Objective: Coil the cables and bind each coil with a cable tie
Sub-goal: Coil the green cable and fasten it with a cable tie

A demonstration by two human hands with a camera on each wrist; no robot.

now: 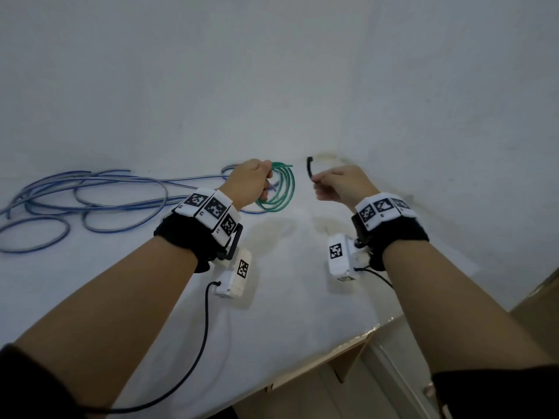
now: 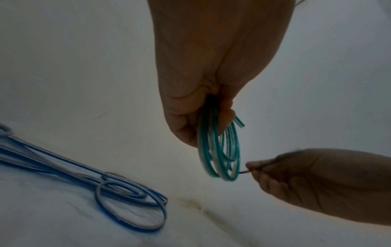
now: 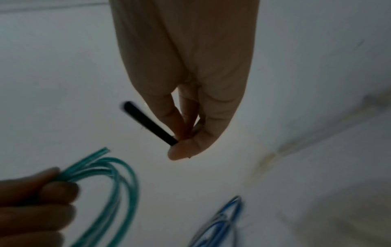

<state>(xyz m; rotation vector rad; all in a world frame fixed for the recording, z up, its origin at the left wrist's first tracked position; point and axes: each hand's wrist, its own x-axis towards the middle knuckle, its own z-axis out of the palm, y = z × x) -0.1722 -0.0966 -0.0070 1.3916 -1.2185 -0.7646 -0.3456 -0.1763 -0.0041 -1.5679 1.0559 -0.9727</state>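
Currently: white desk (image 1: pixel 287 297) carries loose blue cable (image 1: pixel 90 204), uncoiled, sprawled approx. 9 o'clock of the hands in head view. L hand (image 1: pixel 246 182) raised above desk, fingers (image 2: pixel 184 120) curled round top of green cable coil (image 1: pixel 281 189); coil hangs below the grip w/ several loops, free end sticking out toward 2 o'clock. R hand (image 1: pixel 338 184) at 3 o'clock of coil, apart from it; thumb and fingertips (image 3: pixel 182 150) pinch black cable tie (image 1: pixel 310 167) at one end, rest pointing up to 11 o'clock. Tie not yet round coil.

glossy green cable (image 1: pixel 279 189), seemingly matt black tie (image 1: pixel 309 166)
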